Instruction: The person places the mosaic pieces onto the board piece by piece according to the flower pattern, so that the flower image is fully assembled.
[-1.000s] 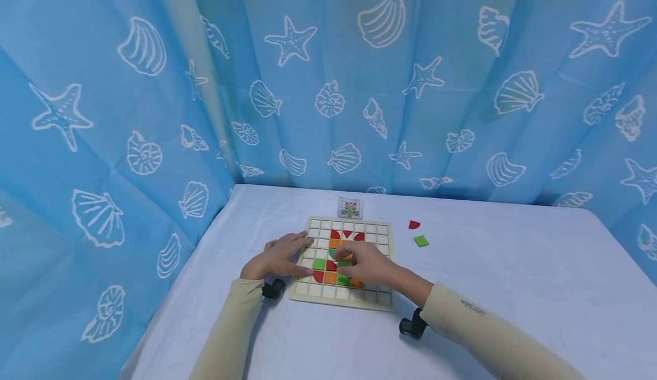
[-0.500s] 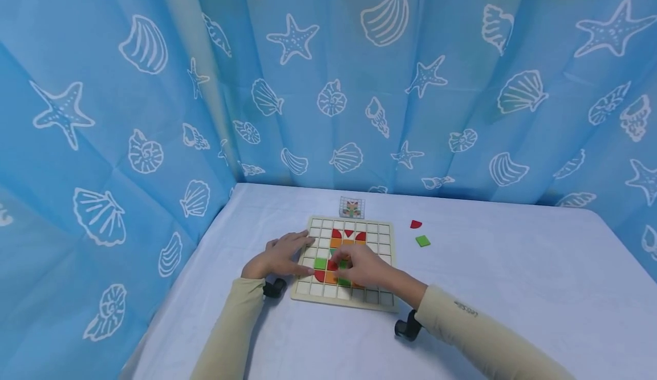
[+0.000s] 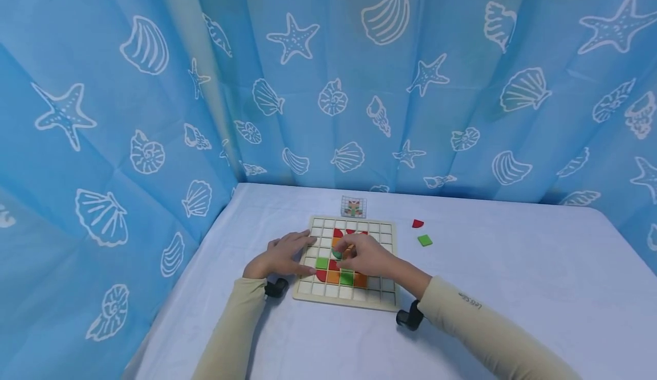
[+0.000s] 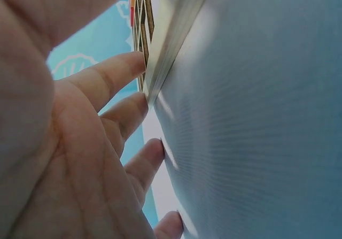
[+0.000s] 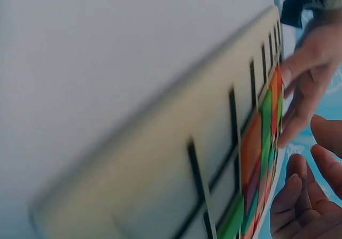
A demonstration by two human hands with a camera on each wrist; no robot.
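Observation:
A square wooden grid board (image 3: pixel 328 300) lies on the table, with red, orange and green tiles in its middle cells. My left hand (image 3: pixel 284 253) rests at the board's left edge, fingers spread; the left wrist view shows fingertips against the frame (image 4: pixel 171 30). Over the middle hovers my right hand (image 3: pixel 366 255), fingers bent. Its index fingertip is at a teal-green tile (image 3: pixel 336 253), its thumb near a red tile (image 3: pixel 333 265). Nothing shows between thumb and fingers in the right wrist view, where the right hand (image 5: pixel 307 209) appears. It hides several tiles.
Right of the board lie a loose red quarter-circle tile (image 3: pixel 418 223) and a green square tile (image 3: pixel 425 240). A small pattern card (image 3: pixel 353 206) sits behind the board. A blue shell-print curtain (image 3: pixel 328 117) hangs behind the white-covered table (image 3: pixel 487 288).
My right hand dipped towards the lower tiles, then shifted back up the board. The orange and green lower-row tiles show more now. My left hand has stayed at the edge.

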